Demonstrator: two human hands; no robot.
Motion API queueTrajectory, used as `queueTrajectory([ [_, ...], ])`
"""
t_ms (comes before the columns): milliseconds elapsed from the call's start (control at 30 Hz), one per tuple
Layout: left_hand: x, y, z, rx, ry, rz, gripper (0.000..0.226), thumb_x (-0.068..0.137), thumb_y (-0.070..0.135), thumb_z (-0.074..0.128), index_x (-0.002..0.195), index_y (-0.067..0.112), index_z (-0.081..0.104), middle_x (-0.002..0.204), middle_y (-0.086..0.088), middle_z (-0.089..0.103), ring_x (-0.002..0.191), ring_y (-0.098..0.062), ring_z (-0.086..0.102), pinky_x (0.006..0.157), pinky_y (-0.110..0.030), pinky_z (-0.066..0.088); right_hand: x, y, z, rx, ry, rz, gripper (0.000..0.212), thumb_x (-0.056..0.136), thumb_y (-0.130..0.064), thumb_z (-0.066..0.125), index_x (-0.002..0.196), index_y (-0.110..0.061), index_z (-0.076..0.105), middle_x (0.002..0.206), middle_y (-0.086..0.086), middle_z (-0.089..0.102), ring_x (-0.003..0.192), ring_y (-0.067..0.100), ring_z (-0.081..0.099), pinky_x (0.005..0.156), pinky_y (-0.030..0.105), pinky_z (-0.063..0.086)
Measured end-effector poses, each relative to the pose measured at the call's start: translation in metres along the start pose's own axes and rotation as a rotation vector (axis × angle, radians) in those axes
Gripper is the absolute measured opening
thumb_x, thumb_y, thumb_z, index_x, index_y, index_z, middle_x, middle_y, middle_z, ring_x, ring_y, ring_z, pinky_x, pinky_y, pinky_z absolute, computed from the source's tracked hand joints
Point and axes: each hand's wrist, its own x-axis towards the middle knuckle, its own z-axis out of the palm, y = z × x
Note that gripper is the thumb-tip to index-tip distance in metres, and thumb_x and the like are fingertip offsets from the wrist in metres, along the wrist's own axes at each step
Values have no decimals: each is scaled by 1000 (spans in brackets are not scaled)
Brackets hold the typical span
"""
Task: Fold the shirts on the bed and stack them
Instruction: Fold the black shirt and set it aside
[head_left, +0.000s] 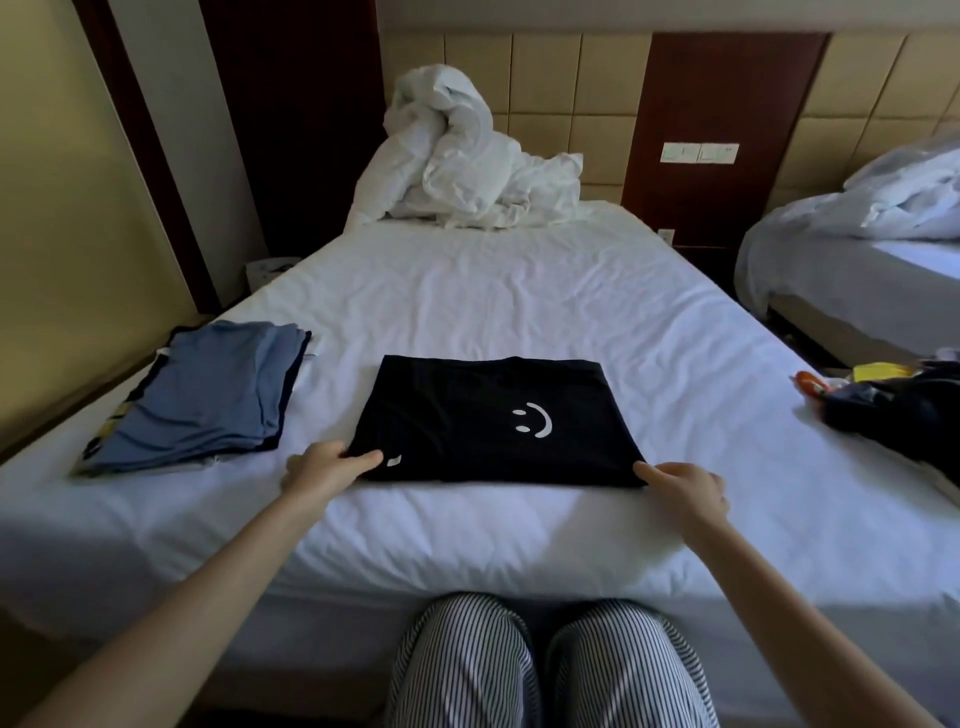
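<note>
Item: black shirt (493, 421), folded to a rectangle with its smiley print facing up. It is lying flat on the bed (519, 291), close to the near edge and about midway across.
My left hand (324, 470) is pinching its near-left corner, thumb on top. My right hand (685, 491) is gripping its near-right corner, fingers curled.
Item: stack of folded blue shirts (202, 400), sitting at the bed's left edge, apart from the black shirt.
Item: heap of dark clothes (898, 410), lying at the right edge.
Item: white duvet (457, 166), sitting bunched at the head end.
</note>
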Motion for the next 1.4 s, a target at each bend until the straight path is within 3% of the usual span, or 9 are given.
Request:
queueTrajectory([
  [133,-16,-7,-2,348,137,-8,51,81,58,60,61,16,38,72,-4,51,96,-30,49,67,-32,36,-6,4,7,-156,56,-65,20,83,-29,57,73,-14,66,108,5,57,121,27,29,95,36,25],
  [333,-13,46,16,412,314,333,28,86,30,60,108,14,55,116,-8,58,116,-34,44,90,-37,38,5,-46,15,-164,219,-435,32,87,-21,55,118,-10,56,128,8,53,132,25,28,103,34,17],
  [533,0,120,100,636,55,797,48,97,33,42,143,16,37,152,-2,32,140,-18,24,109,-31,23,37,-111,73,-502,-61,-804,48,97,-37,40,142,-21,37,152,-3,31,143,17,16,112,32,10],
  [733,56,111,128,791,-177,625,54,96,58,19,148,43,12,159,10,4,146,-13,-1,116,-44,-7,81,-82,94,-648,-191,-596,51,97,-53,23,147,-42,15,156,-16,7,145,19,-5,117,42,-6],
  [1067,127,69,38,880,-84,177,63,91,68,12,149,42,9,160,5,-2,146,-23,-1,113,-55,-1,120,-72,80,-631,-181,-458,51,98,-50,21,147,-42,11,157,-14,2,145,8,-1,113,49,-10],
  [1167,118,111,54,992,138,314,59,97,52,22,150,28,17,159,-6,5,145,-29,0,115,-51,1,114,-89,79,-673,-33,-583,50,99,-48,20,147,-36,17,157,-11,10,145,17,-1,112,49,-11],
  [1233,105,138,83,825,208,529,56,98,48,27,149,28,19,159,-5,9,146,-27,4,116,-47,6,109,-96,84,-644,18,-699,53,96,-52,17,147,-35,20,156,-12,14,145,18,1,114,43,-7],
  [1300,88,145,122,741,64,683,54,98,49,25,149,37,14,160,1,8,146,-22,3,117,-46,2,105,-92,97,-669,-79,-733,53,97,-52,17,147,-36,18,157,-12,11,145,16,1,115,39,-3],
  [1400,85,123,151,723,-83,635,50,99,50,21,148,41,16,159,7,8,146,-16,2,116,-42,-5,106,-81,107,-638,-182,-684,50,100,-45,23,148,-37,14,157,-13,9,145,13,-4,116,35,-5],
])
